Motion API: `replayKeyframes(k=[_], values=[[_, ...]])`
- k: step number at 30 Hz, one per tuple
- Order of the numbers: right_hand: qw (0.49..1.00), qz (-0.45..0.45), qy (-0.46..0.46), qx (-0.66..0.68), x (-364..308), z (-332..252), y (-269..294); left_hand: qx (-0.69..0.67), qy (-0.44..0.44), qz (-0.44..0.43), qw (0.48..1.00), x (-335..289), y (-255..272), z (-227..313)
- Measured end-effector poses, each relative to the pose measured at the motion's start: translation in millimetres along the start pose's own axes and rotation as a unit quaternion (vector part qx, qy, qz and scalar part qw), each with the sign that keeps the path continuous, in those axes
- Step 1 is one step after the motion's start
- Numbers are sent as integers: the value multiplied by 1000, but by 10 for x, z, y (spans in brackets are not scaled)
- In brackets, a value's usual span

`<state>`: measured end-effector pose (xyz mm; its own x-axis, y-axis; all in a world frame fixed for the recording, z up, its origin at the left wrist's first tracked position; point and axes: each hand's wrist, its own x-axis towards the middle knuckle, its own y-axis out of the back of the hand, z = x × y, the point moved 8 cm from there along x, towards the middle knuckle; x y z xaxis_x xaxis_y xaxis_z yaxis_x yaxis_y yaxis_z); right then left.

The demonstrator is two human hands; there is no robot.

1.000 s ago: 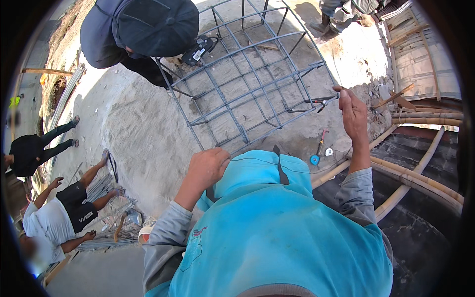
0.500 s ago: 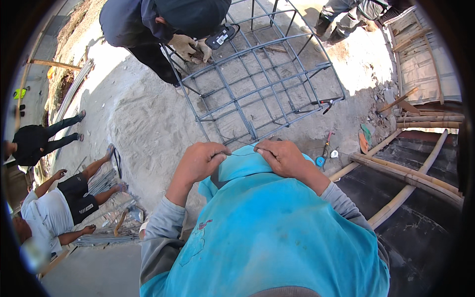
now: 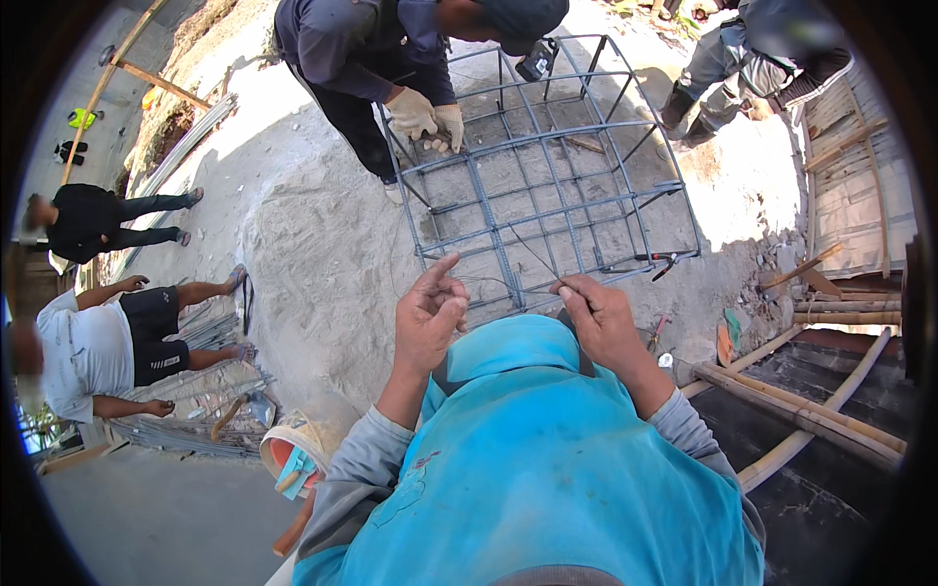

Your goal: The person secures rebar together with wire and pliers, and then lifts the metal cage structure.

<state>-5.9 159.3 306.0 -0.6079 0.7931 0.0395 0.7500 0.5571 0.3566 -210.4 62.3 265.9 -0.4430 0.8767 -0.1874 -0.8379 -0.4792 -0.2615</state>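
In the head view, rough grey ground (image 3: 313, 225) is spreading under the work, with sunlight whitening its upper parts. A cage of steel bars (image 3: 495, 227) is resting on it just beyond the person's hands. At the right, bamboo poles (image 3: 811, 430) are lying across a dark sheet (image 3: 831, 498). At the left, two people, one in a white shirt (image 3: 83, 352) and one in black (image 3: 78, 225), are standing. A bucket (image 3: 277, 439) is sitting near the person's left forearm, and a co-worker's gloved hand (image 3: 413, 112) is working at the cage's upper left corner.

The right hand (image 3: 596, 317) is pinching a thin dark wire (image 3: 532, 252), which is slanting up over the near side of the cage. The left hand (image 3: 431, 313) is raising its forefinger; whether it is gripping anything, I cannot tell.

Compared with half a second ago, the hands are standing farther apart, the left forefinger is pointing upward instead of pinching, and the bucket is showing more fully.
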Motion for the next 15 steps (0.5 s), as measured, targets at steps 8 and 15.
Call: replayKeyframes(k=[8,15], values=[[999,-19,27,0,-25,-60,-66,-29,-117,2,993,110,-410,172],[997,-74,35,4,27,-100,-204,76,-118,-41,989,93,-500,154]])
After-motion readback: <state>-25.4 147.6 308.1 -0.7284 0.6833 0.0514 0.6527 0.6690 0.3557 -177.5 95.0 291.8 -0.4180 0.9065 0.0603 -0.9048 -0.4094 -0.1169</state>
